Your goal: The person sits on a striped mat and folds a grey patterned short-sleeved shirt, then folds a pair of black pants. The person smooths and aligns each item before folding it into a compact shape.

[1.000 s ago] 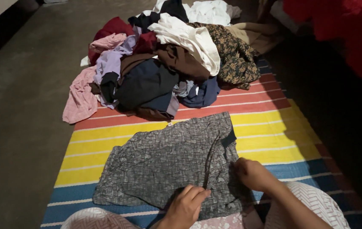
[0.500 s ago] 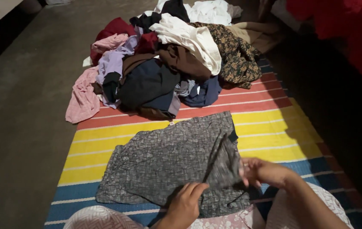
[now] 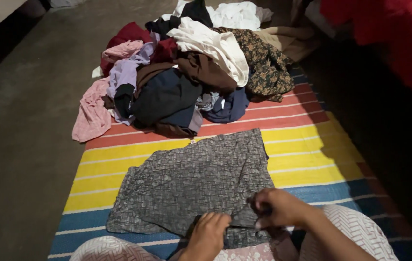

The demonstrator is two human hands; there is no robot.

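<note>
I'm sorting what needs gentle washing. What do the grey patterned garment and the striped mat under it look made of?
The grey patterned garment looks like thin woven cloth, perhaps cotton: matte, and it creases softly where the left hand and right hand pinch it. The striped mat looks like woven plastic or reed: flat, stiff, with fine ribs and a slight sheen. Neither is certain.

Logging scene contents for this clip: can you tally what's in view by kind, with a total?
Hands: 2, the left hand and the right hand, both on the grey garment
Grey garment spread flat: 1
Striped mat: 1
Pile of clothes: 1; separate pieces cannot be counted
Total: 5
</note>
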